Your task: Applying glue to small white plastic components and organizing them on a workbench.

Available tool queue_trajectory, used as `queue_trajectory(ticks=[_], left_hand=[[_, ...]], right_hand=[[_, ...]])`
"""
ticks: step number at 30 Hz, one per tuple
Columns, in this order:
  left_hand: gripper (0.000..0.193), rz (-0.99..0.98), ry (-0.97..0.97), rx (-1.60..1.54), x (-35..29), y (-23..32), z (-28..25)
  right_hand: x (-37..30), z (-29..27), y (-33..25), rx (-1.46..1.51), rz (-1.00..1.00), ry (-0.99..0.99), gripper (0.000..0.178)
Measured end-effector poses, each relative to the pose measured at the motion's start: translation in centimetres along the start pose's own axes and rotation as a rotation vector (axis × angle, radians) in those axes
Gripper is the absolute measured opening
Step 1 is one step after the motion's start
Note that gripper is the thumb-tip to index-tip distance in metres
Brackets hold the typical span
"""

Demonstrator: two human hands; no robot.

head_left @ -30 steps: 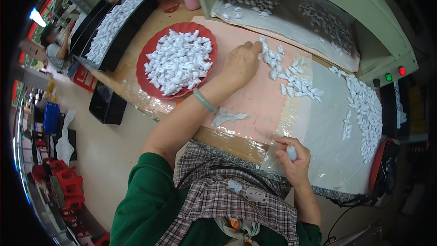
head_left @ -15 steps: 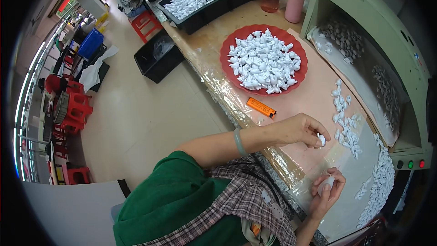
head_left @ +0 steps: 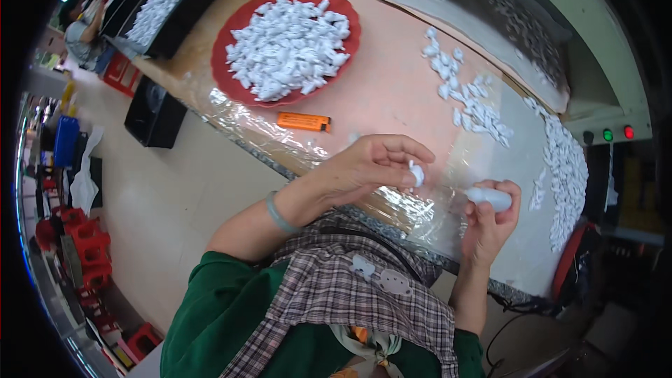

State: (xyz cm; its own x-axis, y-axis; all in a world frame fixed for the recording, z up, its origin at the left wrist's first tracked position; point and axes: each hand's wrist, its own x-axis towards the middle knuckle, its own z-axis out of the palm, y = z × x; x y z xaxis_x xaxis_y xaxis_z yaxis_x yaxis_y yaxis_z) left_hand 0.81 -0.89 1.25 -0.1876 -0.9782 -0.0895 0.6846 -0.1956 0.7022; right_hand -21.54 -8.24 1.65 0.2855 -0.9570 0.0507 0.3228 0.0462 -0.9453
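Left grip (head_left: 367, 164) first: thumb and index finger pinch a small white piece (head_left: 417, 173), held up just above the counter (head_left: 189, 63), the other fingers loosely curled. And over at the right grip (head_left: 490, 227), fingers wrap a pale, rounded, bottle-like object (head_left: 488, 199), its narrower end aimed left, toward that pinched piece; the two are near each other but apart. Below them, clear film (head_left: 418, 213) glints along the near edge.

Out we go: an orange block (head_left: 303, 122) with one dark end lies on the film, its dark markings too blurred to read. Beyond it, the red scalloped plate (head_left: 220, 56), heaped with white pieces (head_left: 287, 45). Across the pink sheet (head_left: 392, 91), a loose cluster of white pieces (head_left: 483, 122); farther right, a long dense band of white pieces (head_left: 563, 168). Behind, a pale green cabinet (head_left: 623, 77) shows green and red buttons. Far left, a seated co-worker (head_left: 84, 38) beside a long black tray (head_left: 199, 24).
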Motion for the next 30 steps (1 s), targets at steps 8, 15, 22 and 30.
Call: queue_trajectory(ticks=[8,15,22,30], left_hand=[[0.031,-0.045,0.015,-0.05,0.4,-1.5,0.2],[0.031,-0.11,0.034,-0.014,0.5,-1.6,0.7],[0.034,-0.11,0.044,-0.021,0.5,-1.9,0.5],[0.037,-0.127,0.011,-0.002,0.4,-1.8,0.1]], right_hand=[[-0.4,-0.4,-1.5,-0.206,-0.139,-0.084,0.048],[-0.8,-0.7,-1.9,-0.399,-0.365,-0.168,0.044],[-1.2,-1.3,-1.9,-0.615,-0.504,-0.194,0.047],[-1.2,-1.3,-1.9,-0.636,-0.53,-0.231,0.044]])
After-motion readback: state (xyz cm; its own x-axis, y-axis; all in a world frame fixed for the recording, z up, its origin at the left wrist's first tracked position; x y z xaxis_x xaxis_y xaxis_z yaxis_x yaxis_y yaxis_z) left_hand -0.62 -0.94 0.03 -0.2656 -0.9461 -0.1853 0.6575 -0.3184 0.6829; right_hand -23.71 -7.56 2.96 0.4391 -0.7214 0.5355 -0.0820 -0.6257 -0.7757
